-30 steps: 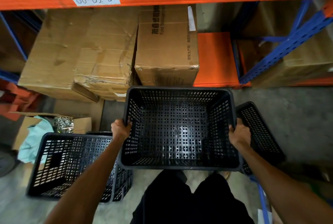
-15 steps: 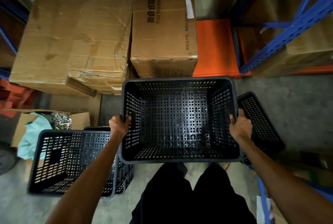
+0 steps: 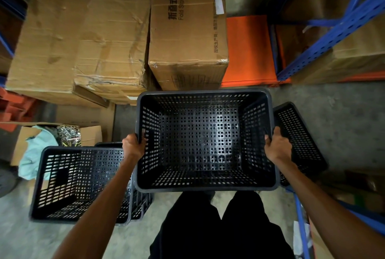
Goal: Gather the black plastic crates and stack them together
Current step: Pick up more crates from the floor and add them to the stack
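I hold an empty black perforated plastic crate (image 3: 205, 141) in front of my legs, its opening up. My left hand (image 3: 133, 145) grips its left rim and my right hand (image 3: 278, 147) grips its right rim. On the floor to the left stands another black crate (image 3: 68, 183), with a further crate (image 3: 137, 204) partly hidden behind and beside it. At the right, a black crate (image 3: 300, 139) lies tilted on the floor, mostly hidden by the held one.
Cardboard boxes (image 3: 187, 35) fill the low orange-and-blue rack (image 3: 250, 50) straight ahead. A small open carton (image 3: 89, 135) with cloth and metal parts sits at the left. Blue rack bars (image 3: 301, 223) run along the lower right. Grey concrete floor (image 3: 343, 117) lies to the right.
The held crate has come slightly closer and lower in view while my head tipped down; both hands keep the same grip on its rims. The floor crates have not moved.
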The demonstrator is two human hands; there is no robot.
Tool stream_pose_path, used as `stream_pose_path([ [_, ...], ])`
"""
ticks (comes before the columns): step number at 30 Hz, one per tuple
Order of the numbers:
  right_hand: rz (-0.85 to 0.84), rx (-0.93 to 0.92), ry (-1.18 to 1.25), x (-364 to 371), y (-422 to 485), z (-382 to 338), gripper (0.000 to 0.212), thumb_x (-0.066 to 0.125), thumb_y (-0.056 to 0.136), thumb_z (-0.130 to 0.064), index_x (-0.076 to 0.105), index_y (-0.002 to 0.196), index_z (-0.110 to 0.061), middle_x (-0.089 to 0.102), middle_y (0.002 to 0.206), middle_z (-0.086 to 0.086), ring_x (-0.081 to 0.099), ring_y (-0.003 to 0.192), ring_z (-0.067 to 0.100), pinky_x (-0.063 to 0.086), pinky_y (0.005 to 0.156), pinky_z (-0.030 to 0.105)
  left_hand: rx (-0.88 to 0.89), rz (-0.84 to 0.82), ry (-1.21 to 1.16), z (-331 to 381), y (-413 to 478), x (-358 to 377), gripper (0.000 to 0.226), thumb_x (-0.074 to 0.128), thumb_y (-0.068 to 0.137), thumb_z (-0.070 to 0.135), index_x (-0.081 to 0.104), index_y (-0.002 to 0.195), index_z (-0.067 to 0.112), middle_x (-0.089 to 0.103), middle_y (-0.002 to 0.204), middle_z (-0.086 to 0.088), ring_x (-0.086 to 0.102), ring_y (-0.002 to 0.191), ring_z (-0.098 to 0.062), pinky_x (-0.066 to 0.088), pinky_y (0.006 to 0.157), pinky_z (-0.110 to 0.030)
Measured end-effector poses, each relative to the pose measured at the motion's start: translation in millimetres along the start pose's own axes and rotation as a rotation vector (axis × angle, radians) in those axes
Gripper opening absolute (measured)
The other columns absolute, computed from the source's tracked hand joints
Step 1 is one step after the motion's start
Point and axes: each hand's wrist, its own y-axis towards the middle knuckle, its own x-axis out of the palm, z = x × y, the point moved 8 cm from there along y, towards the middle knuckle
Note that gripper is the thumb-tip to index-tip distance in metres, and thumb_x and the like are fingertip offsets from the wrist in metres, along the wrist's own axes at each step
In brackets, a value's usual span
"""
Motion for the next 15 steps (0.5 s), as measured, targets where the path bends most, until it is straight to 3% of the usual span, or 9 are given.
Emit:
stream_pose_path([
  [5, -0.060, -0.002, -0.022, 2.9, -2.6, 1.3, 0.026, 0.049, 0.096, -0.023, 0.041, 0.115, -0.006, 0.066, 0.098, 0.024, 0.067, 0.089, 0.043, 0.052, 0.072, 0.043, -0.027, -0.022, 0.075, -0.7, 1.9, 0.7, 0.035, 0.062, 0.091, 0.025, 0.070, 0.102, -0.008, 0.071, 0.100, -0.029, 0.070, 0.093, -0.039, 0.056, 0.076, -0.039],
  [8, -0.067, -0.001, -0.024, 2.0, -2.2, 0.9, 0.028, 0.049, 0.097, -0.022, 0.041, 0.117, -0.005, 0.066, 0.100, 0.025, 0.066, 0.091, 0.043, 0.052, 0.073, 0.044, -0.027, -0.033, 0.062, -1.6, 2.6, 2.3, 0.033, 0.064, 0.090, 0.023, 0.071, 0.107, -0.004, 0.072, 0.103, -0.026, 0.070, 0.094, -0.037, 0.056, 0.077, -0.037],
  [15, -0.097, 0.030, 0.042, -0.5, 4.8, 2.8, 0.025, 0.049, 0.097, -0.021, 0.042, 0.115, -0.006, 0.065, 0.106, 0.026, 0.066, 0.093, 0.044, 0.056, 0.075, 0.046, 0.014, -0.015, 0.031, 4.5, 3.9, 5.9, 0.037, 0.064, 0.089, 0.030, 0.068, 0.110, 0.000, 0.072, 0.104, -0.024, 0.070, 0.093, -0.037, 0.048, 0.065, -0.031],
])
